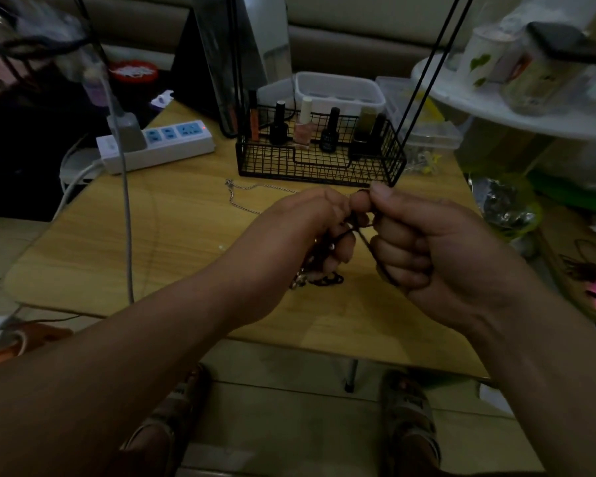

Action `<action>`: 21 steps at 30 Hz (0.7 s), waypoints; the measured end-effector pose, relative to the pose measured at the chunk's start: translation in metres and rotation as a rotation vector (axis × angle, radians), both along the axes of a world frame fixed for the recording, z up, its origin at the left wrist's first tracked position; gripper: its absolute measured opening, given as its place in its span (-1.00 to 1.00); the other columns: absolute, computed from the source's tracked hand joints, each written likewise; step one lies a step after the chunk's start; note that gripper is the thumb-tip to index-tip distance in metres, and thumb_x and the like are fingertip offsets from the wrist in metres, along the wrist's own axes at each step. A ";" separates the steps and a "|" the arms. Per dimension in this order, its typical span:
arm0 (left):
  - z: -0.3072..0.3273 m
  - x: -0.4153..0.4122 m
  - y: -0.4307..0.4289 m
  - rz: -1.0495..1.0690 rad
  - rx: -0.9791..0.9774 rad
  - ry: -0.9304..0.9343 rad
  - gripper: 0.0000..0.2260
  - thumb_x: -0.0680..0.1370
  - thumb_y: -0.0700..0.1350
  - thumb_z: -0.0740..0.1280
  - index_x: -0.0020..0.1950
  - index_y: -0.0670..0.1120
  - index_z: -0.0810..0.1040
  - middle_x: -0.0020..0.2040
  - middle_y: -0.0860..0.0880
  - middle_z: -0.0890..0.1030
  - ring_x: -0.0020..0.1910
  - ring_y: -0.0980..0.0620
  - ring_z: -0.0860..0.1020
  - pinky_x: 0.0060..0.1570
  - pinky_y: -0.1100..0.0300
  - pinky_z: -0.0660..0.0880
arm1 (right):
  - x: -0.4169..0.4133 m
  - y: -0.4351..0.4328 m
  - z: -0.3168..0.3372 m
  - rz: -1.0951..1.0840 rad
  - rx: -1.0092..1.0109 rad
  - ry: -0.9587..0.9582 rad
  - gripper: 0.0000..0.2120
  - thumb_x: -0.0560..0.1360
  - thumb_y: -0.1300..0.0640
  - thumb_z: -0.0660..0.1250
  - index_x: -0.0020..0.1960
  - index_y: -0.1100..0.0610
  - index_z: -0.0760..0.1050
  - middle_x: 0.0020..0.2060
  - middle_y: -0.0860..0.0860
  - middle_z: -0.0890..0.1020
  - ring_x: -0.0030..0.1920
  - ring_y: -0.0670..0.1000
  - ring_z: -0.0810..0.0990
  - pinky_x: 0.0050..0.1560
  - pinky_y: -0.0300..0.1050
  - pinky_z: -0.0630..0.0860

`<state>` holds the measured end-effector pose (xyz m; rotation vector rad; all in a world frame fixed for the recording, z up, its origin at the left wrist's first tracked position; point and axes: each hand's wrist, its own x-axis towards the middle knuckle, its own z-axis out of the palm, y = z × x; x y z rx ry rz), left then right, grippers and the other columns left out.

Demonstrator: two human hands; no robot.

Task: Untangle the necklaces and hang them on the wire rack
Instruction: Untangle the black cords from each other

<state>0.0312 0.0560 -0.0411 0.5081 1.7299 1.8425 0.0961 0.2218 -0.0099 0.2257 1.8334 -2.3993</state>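
Over the middle of the wooden table point(172, 242), my left hand point(300, 232) and my right hand point(427, 242) meet, both pinching a dark cord necklace point(360, 232). The cord runs between the fingertips and down through my right fist. Its tangled lower part with a small shiny pendant point(298, 280) hangs below my left hand, near the tabletop. A thin silver chain necklace point(241, 197) lies on the table just beyond my left hand. The black wire rack point(317, 166) stands behind the hands; two tall thin black rods point(427, 74) rise from its right corner.
Several nail polish bottles point(303, 127) stand in the rack's basket. A white power strip point(159, 146) with a grey cable point(128, 235) lies at the table's left. Clear plastic boxes point(338, 89) sit behind the rack. A cluttered white round table point(516, 111) is at the right.
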 end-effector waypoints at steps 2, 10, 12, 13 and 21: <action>0.002 0.006 -0.006 -0.021 0.023 0.076 -0.87 0.60 -0.23 0.22 -0.02 -0.10 0.55 -0.30 -0.04 0.55 -0.37 0.04 0.42 -0.39 0.20 0.32 | 0.001 0.005 0.002 -0.033 0.051 -0.001 -0.78 0.64 0.15 0.25 0.01 0.16 0.67 -0.55 -0.09 0.17 -0.58 -0.14 0.09 -0.57 -0.29 -0.02; 0.001 0.010 -0.009 -0.010 -0.046 0.171 -0.85 0.65 -0.33 0.20 0.04 -0.12 0.50 -0.19 -0.05 0.67 -0.30 -0.02 0.51 -0.27 0.12 0.44 | 0.000 0.019 0.003 -0.099 0.001 0.010 -0.82 0.62 0.24 0.13 -0.08 0.18 0.48 -0.47 -0.05 0.22 -0.50 -0.10 0.13 -0.58 -0.26 0.09; 0.002 0.011 -0.008 -0.009 -0.061 0.176 -0.83 0.64 -0.33 0.17 0.02 -0.12 0.49 -0.20 -0.05 0.66 -0.31 0.01 0.50 -0.29 0.16 0.44 | 0.001 0.022 0.003 -0.108 0.016 0.018 -0.80 0.62 0.23 0.13 -0.10 0.16 0.49 -0.47 -0.06 0.20 -0.51 -0.10 0.11 -0.57 -0.24 0.04; 0.002 0.011 -0.008 -0.008 -0.065 0.172 -0.82 0.63 -0.34 0.17 0.01 -0.11 0.50 -0.23 -0.04 0.64 -0.33 0.04 0.47 -0.31 0.19 0.42 | 0.001 0.023 0.004 -0.109 0.036 0.019 -0.80 0.62 0.22 0.14 -0.09 0.16 0.51 -0.48 -0.06 0.20 -0.52 -0.11 0.11 -0.57 -0.25 0.02; 0.003 0.011 -0.006 -0.029 -0.048 0.270 -0.93 0.68 -0.18 0.30 0.05 -0.16 0.55 -0.27 -0.06 0.57 -0.28 0.03 0.53 -0.22 0.26 0.54 | 0.002 0.018 0.007 -0.066 0.162 0.060 -0.87 0.56 0.11 0.31 -0.10 0.12 0.60 -0.50 -0.06 0.17 -0.54 -0.10 0.09 -0.54 -0.28 0.01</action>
